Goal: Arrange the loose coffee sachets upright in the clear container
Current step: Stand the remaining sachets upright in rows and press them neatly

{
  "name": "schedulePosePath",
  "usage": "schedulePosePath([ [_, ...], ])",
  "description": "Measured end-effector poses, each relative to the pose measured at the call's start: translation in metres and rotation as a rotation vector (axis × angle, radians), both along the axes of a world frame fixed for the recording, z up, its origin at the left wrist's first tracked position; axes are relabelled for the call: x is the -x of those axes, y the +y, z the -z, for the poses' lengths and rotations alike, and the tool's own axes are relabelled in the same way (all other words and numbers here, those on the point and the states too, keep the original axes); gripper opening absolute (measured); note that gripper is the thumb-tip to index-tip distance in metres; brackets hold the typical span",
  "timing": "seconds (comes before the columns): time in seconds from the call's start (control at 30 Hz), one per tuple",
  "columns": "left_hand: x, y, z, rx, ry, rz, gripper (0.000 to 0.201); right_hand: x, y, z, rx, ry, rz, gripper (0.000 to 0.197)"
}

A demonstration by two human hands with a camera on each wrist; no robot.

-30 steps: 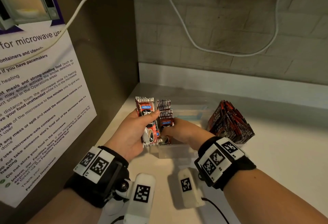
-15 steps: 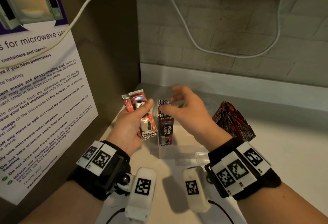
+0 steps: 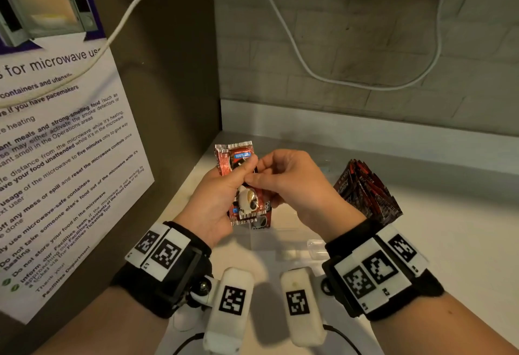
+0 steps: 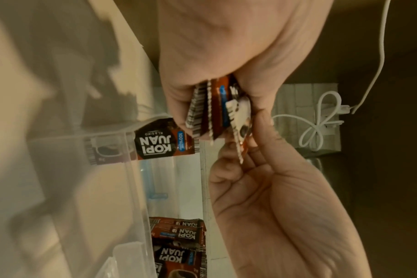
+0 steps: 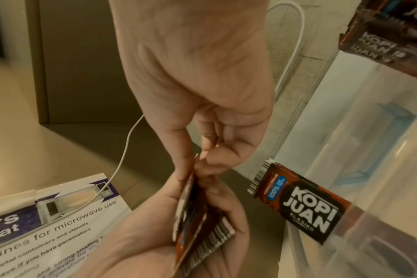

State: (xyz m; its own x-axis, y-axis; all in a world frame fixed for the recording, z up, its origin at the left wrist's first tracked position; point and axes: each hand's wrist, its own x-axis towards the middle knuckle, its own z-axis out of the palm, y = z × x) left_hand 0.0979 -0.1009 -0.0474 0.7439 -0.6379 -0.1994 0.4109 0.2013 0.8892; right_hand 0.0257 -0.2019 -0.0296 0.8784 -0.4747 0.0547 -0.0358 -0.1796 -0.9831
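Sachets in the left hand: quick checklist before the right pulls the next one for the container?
1. Left hand grips the stack: ok.
2. Right hand fingers pinch one sachet edge: ok.
3. Only one sachet pinched: cannot tell.
4. Container has free space: ok.
5. Sachet already inside stands upright: ok.
6. Far bundle upright: not ok, it leans.

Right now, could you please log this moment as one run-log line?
left hand: grips sachet stack | right hand: pinches one sachet from stack | clear container: one sachet upright
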Motion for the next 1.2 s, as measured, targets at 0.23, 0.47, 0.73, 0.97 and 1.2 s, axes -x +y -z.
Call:
schedulePosePath([
  [0.23,-0.003,0.004,0.003,-0.006,-0.019,0.022,0.045,0.007,-0.011,-0.001,-0.042,0.02,0.035,0.008],
  [0.47,-0.02,0.013,0.025,-0.133,-0.021,-0.108,0.021,0.022,-0.031,0.013,0.035,0.168,0.161,0.01],
  [0.73,-0.014,0.006,0.042,-0.247,-0.082,-0.018,0.029,-0.001,-0.023,0.048,0.197,0.395,0.109,0.024],
  [0.97,-0.012,0.001,0.042,-0.248,-0.096,-0.052,0.029,-0.009,-0.021,0.052,0.205,0.4,0.147,0.033],
  [1.2,-0.01,0.001,0.043,-0.26,-0.096,-0.044,0.027,-0.007,-0.022,0.051,0.24,0.416,0.171,0.032],
])
